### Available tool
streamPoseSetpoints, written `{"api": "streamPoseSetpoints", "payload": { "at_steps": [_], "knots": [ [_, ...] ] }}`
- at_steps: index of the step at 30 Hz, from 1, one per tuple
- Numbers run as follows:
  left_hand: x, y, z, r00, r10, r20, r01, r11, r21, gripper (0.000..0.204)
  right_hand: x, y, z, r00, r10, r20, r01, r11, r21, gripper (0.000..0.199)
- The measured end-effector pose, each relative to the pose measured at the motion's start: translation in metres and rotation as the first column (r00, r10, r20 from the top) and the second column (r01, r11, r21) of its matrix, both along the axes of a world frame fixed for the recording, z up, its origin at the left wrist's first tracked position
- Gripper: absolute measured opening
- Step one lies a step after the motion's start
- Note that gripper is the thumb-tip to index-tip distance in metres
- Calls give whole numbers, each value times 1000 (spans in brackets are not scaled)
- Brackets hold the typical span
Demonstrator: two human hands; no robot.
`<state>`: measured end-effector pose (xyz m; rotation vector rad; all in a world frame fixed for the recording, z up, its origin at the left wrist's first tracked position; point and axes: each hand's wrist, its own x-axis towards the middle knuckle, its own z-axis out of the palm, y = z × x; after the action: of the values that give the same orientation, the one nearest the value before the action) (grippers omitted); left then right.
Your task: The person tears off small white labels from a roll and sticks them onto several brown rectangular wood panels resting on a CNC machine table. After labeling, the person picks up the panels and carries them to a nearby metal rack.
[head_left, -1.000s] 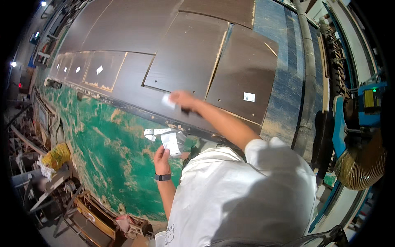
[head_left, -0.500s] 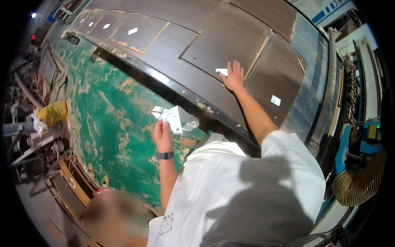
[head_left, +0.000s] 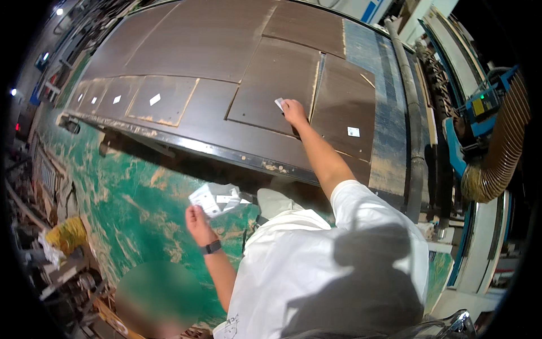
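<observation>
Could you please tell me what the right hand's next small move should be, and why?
Perhaps the right hand should press the white label flat: it sits at the fingertips over a brown panel showing no other label, while the neighbouring panel already carries one.

Looks like a woodworking workshop: shows cut brown panels (head_left: 275, 79) laid across a long, blue-topped machine table (head_left: 375, 62), a thick ribbed hose (head_left: 504, 148) beside blue machinery (head_left: 481, 107), and a green floor (head_left: 135, 206) streaked with pale, sawdust-like powder (head_left: 158, 178).
</observation>
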<state>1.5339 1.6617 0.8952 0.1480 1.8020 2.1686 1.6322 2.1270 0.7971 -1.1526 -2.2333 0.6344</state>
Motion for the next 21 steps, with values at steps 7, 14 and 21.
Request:
{"api": "streamPoseSetpoints", "payload": {
  "at_steps": [7, 14, 21],
  "knots": [
    [-106, 51, 91, 959, -10, -284, 46, 991, 122, 17, -15, 30, 7, 906, -116, 406, -60, 916, 396, 24],
    [-162, 150, 79, 955, -182, -234, 172, 983, -62, 19, -41, -71, -12, 922, -37, 386, -25, 988, 154, 60],
    [-195, 267, 82, 905, -371, -207, 333, 922, -195, 17, -59, 19, -8, 998, -14, 62, 34, 942, -334, 65]
  ]
}}
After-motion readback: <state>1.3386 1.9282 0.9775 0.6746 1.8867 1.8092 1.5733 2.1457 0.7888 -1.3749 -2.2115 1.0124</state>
